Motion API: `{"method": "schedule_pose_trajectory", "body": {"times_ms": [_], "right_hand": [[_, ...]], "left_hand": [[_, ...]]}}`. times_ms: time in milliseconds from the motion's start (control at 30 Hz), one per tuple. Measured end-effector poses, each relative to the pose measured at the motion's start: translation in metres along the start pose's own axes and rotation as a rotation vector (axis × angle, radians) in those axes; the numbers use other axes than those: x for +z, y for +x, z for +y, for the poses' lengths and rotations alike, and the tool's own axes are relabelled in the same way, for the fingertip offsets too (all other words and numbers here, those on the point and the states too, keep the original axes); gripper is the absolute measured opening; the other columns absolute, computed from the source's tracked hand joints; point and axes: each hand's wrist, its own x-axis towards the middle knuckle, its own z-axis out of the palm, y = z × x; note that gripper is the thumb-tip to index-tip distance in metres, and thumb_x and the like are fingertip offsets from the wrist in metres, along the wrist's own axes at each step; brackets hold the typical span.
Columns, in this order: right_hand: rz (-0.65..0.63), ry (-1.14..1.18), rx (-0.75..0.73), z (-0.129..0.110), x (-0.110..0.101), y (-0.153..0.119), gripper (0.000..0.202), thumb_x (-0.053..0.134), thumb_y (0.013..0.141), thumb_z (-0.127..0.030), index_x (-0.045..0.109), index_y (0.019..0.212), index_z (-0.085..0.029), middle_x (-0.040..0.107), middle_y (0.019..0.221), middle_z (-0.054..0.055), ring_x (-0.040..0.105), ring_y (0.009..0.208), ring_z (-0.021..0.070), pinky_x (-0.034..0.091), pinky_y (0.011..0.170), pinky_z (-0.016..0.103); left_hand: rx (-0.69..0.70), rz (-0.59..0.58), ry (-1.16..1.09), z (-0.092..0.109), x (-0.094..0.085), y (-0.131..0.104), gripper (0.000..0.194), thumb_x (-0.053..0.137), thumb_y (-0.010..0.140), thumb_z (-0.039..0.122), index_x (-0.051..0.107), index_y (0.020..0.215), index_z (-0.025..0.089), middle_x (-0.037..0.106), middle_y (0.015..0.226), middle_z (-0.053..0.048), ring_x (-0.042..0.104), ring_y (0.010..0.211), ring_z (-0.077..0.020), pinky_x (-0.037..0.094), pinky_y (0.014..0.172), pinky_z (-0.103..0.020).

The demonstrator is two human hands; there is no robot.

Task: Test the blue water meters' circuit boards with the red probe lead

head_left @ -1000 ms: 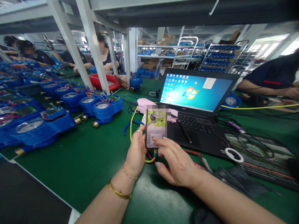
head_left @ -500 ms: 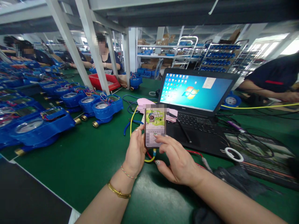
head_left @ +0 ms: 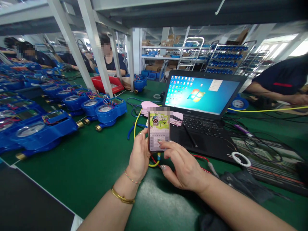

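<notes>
A smartphone point(head_left: 158, 128) stands upright in my left hand point(head_left: 139, 155), which is closed around its left edge. Its screen shows a green picture above an on-screen keyboard. My right hand point(head_left: 183, 165) is in front of the phone's lower right, fingers apart and holding nothing. One fingertip of it lies at the keyboard area; whether it presses the glass I cannot tell. Behind the phone are folded pink sheets point(head_left: 176, 117) and an open laptop point(head_left: 196, 96) with its desktop lit. A yellow cable point(head_left: 136, 122) passes behind my left hand.
Several blue water meters point(head_left: 106, 112) with brass ends line the green table point(head_left: 96, 170) on the left. Near the posts stands a red bin point(head_left: 109, 84). A black pen point(head_left: 190, 134), a white ring point(head_left: 241, 159) and cables are on the right. Co-workers sit beyond the posts and at right.
The phone has shifted very slightly left in my left hand. My right fingertip has moved a little lower over the keyboard. Behind the posts, a co-worker's hands have moved.
</notes>
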Motion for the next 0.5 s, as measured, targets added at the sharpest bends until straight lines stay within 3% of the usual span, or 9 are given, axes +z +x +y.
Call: {"method": "schedule_pose_trajectory", "body": {"times_ms": [333, 500], "right_hand": [[0.021, -0.013, 0.022, 0.0022, 0.0012, -0.0009, 0.014, 0.049, 0.079, -0.017, 0.049, 0.093, -0.015, 0.062, 0.108, 0.019, 0.059, 0.107, 0.0292, 0.054, 0.088, 0.046], [0.056, -0.038, 0.029, 0.0030, -0.0006, -0.0003, 0.010, 0.048, 0.080, -0.016, 0.048, 0.090, -0.016, 0.064, 0.099, 0.018, 0.062, 0.100, 0.0278, 0.055, 0.084, 0.044]], "left_hand": [[-0.008, 0.011, -0.001, -0.0009, -0.0015, 0.0004, 0.043, 0.027, 0.093, 0.045, 0.046, 0.120, 0.017, 0.065, 0.107, -0.009, 0.062, 0.098, -0.0224, 0.046, 0.089, -0.037], [-0.002, 0.005, -0.001, -0.0011, -0.0022, 0.0006, 0.044, 0.026, 0.093, 0.046, 0.044, 0.122, 0.018, 0.065, 0.108, -0.008, 0.061, 0.099, -0.0223, 0.046, 0.089, -0.037]]}}
